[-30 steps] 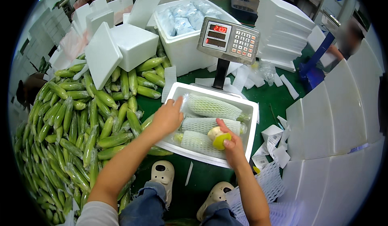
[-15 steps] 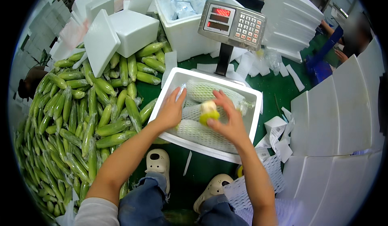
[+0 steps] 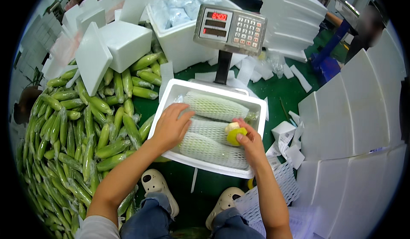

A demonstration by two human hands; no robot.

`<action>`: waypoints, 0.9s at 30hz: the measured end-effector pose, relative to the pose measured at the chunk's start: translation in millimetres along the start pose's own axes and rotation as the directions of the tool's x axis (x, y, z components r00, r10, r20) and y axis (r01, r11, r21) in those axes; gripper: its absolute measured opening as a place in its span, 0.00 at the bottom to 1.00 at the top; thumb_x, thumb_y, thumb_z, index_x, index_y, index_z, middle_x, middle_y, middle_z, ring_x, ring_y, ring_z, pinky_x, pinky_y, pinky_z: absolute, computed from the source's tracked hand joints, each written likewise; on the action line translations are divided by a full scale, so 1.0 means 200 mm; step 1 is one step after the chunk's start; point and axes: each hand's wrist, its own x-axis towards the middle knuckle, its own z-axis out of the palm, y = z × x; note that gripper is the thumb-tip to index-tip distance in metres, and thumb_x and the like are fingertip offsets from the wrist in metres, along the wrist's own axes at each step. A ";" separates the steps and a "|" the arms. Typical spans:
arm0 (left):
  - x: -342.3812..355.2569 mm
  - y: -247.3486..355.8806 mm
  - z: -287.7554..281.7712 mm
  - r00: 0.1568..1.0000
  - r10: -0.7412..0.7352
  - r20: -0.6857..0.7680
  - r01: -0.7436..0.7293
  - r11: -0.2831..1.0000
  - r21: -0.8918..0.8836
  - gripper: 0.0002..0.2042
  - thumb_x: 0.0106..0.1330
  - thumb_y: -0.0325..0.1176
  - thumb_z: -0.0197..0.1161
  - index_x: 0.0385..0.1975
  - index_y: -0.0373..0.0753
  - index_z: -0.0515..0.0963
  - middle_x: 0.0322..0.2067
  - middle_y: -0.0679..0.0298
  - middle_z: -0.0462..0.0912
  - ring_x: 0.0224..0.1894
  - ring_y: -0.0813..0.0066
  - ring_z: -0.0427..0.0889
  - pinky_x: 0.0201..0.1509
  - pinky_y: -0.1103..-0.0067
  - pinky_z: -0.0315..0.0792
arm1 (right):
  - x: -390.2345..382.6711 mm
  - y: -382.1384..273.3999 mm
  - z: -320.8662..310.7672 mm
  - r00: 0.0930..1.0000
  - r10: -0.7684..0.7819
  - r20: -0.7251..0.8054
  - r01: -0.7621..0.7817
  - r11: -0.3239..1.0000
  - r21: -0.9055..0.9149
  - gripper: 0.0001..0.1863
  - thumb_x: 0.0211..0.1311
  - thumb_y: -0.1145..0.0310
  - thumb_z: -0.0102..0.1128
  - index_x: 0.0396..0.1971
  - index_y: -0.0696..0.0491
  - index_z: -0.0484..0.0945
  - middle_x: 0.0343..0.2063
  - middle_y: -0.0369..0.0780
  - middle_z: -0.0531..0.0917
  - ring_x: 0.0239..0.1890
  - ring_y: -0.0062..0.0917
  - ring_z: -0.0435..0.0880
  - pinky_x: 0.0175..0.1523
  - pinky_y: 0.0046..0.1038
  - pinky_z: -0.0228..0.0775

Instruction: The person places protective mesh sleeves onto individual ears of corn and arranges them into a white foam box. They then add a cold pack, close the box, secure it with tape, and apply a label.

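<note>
A white foam box (image 3: 169, 97) sits on the platform of a digital scale (image 3: 230, 29). Inside lie several long pale-green vegetables in white foam netting (image 3: 213, 147), side by side. My left hand (image 3: 173, 126) rests over their left ends, fingers spread, holding nothing. At their right ends, my right hand (image 3: 252, 143) pinches a small yellow piece with a cream-coloured stub (image 3: 236, 136) between thumb and fingers; what exactly it is cannot be made out. It is by the end of the middle netted vegetable.
Left of me, long green vegetables in clear film (image 3: 89, 140) form a big heap. Foam lids and boxes (image 3: 126, 42) stand behind it. Beyond the scale is a foam box of ice packs (image 3: 157, 29). White foam boxes (image 3: 341, 111) wall the right side; loose netting (image 3: 273, 192) lies near my right foot.
My right hand has moved down and right with the yellow piece, toward the netted vegetables' ends. My left hand has shifted onto the vegetables from the box's left side. The scale's red digits differ.
</note>
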 end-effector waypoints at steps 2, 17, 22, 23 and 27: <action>0.02 0.07 -0.02 0.963 -0.021 0.269 0.071 0.982 -0.176 0.20 0.64 0.41 0.56 0.54 0.39 0.70 0.47 0.45 0.74 0.52 0.50 0.73 0.56 0.64 0.67 | -0.04 0.05 -0.01 0.997 0.041 -0.058 -0.030 0.984 0.174 0.30 0.56 0.63 0.62 0.57 0.61 0.69 0.63 0.50 0.64 0.70 0.33 0.53 0.70 0.31 0.43; 0.19 0.15 0.00 0.870 0.135 0.475 -0.271 0.934 0.231 0.27 0.53 0.51 0.65 0.50 0.44 0.72 0.36 0.55 0.77 0.41 0.58 0.77 0.55 0.67 0.64 | -0.01 0.02 -0.07 0.976 0.070 -0.208 0.139 0.537 0.832 0.34 0.52 0.45 0.59 0.54 0.54 0.70 0.57 0.48 0.71 0.63 0.39 0.66 0.68 0.40 0.55; 0.30 0.24 0.01 0.933 0.349 -0.083 -0.339 0.933 0.117 0.25 0.59 0.48 0.62 0.54 0.45 0.71 0.48 0.53 0.74 0.55 0.56 0.71 0.63 0.62 0.59 | -0.03 0.05 -0.11 0.997 -0.021 -0.074 0.076 0.447 0.891 0.39 0.47 0.45 0.66 0.56 0.54 0.68 0.55 0.45 0.73 0.58 0.34 0.70 0.61 0.36 0.64; 0.35 0.27 0.06 0.922 0.330 -0.205 -0.321 0.944 0.077 0.25 0.60 0.48 0.61 0.56 0.46 0.70 0.52 0.53 0.73 0.58 0.55 0.69 0.64 0.61 0.57 | -0.02 0.06 -0.13 0.996 -0.091 -0.004 0.040 0.404 0.914 0.40 0.47 0.45 0.67 0.56 0.54 0.67 0.54 0.44 0.73 0.57 0.33 0.71 0.59 0.35 0.66; 0.26 0.34 0.34 0.945 0.294 0.145 -0.313 0.940 0.138 0.25 0.67 0.52 0.49 0.63 0.56 0.65 0.68 0.49 0.52 0.71 0.52 0.49 0.69 0.50 0.42 | 0.01 0.08 -0.16 0.970 -0.217 0.106 -0.038 0.297 0.954 0.44 0.42 0.45 0.71 0.56 0.55 0.67 0.50 0.41 0.75 0.46 0.29 0.74 0.52 0.29 0.69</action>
